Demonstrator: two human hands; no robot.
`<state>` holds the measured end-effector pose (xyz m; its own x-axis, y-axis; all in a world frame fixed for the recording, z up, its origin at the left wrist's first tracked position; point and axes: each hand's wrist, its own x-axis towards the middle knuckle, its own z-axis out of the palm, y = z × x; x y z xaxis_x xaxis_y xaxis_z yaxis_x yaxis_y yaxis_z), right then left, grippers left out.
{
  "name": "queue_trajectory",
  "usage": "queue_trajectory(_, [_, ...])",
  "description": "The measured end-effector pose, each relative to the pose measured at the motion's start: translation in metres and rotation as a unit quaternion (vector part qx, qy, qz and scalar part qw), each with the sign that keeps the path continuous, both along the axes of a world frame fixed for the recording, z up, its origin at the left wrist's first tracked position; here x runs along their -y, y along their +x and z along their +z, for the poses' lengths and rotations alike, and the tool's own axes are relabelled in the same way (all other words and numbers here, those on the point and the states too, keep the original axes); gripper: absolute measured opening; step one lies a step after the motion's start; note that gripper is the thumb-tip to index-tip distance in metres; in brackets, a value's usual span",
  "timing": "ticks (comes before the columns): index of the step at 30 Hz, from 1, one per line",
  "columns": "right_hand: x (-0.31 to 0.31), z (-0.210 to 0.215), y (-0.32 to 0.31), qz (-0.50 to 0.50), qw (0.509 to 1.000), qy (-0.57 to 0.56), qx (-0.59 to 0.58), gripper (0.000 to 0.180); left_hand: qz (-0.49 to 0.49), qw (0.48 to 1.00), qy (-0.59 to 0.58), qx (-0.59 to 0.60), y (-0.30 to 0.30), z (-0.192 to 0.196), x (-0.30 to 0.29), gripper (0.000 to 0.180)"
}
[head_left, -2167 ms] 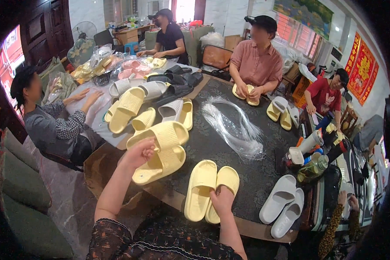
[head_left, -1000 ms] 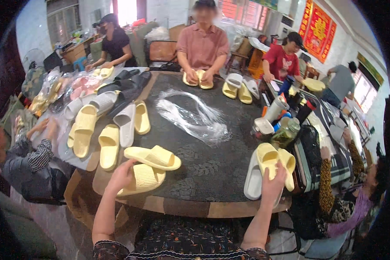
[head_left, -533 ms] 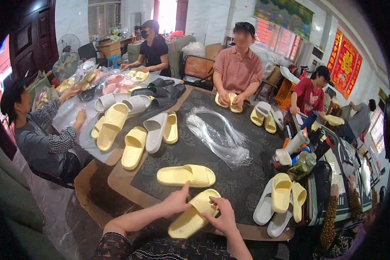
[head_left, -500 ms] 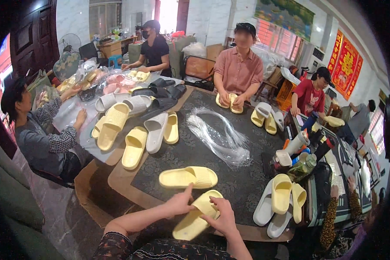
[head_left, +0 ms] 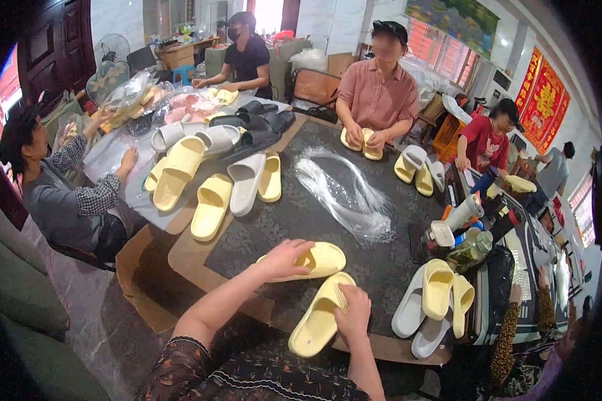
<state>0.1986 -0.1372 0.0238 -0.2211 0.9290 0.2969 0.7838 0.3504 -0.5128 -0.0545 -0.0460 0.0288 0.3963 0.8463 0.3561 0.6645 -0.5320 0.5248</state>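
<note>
"Hands?"
"My left hand [head_left: 290, 259] touches one yellow slipper [head_left: 326, 259]; my right hand [head_left: 356, 310] holds a second yellow slipper [head_left: 313, 327] at the table's [head_left: 247, 242] near edge."
"Near right corner?"
"Yellow pair [head_left: 437, 294] overlapping grey pair [head_left: 408, 309]."

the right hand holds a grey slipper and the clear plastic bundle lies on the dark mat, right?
Not grey: the head view shows the right hand holding a yellow slipper. The clear plastic bundle does lie on the dark mat.
</note>
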Motion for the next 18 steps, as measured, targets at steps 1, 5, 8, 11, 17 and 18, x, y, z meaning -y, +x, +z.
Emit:
queue_trajectory(1, [-0.005, -0.003, 0.003, -0.009, 1.000, -0.001, -0.010, 0.062, -0.004, 1.000, -0.007, 0.002, 0.002, -0.003, 0.000, 0.051])
queue_trajectory(5, [-0.025, -0.016, 0.011, -0.041, 0.998, 0.025, -0.036, 0.059, 0.061, 0.990, -0.109, 0.057, 0.007, -0.008, 0.011, 0.035])
queue_trajectory(8, [-0.036, -0.011, 0.010, -0.016, 0.997, 0.056, -0.056, 0.059, 0.104, 0.990, -0.089, 0.047, 0.000, -0.007, 0.034, 0.034])
queue_trajectory(11, [-0.043, -0.017, 0.013, 0.009, 0.996, 0.065, -0.052, 0.059, 0.127, 0.985, -0.106, 0.046, -0.003, -0.005, 0.050, 0.032])
queue_trajectory(17, [-0.039, -0.012, 0.008, 0.031, 0.994, 0.074, -0.078, 0.059, 0.114, 0.979, -0.169, -0.014, -0.011, 0.024, 0.062, 0.034])
queue_trajectory(18, [-0.040, -0.013, 0.009, 0.033, 0.993, 0.071, -0.087, 0.058, 0.093, 0.973, -0.208, -0.034, -0.011, 0.034, 0.062, 0.036])
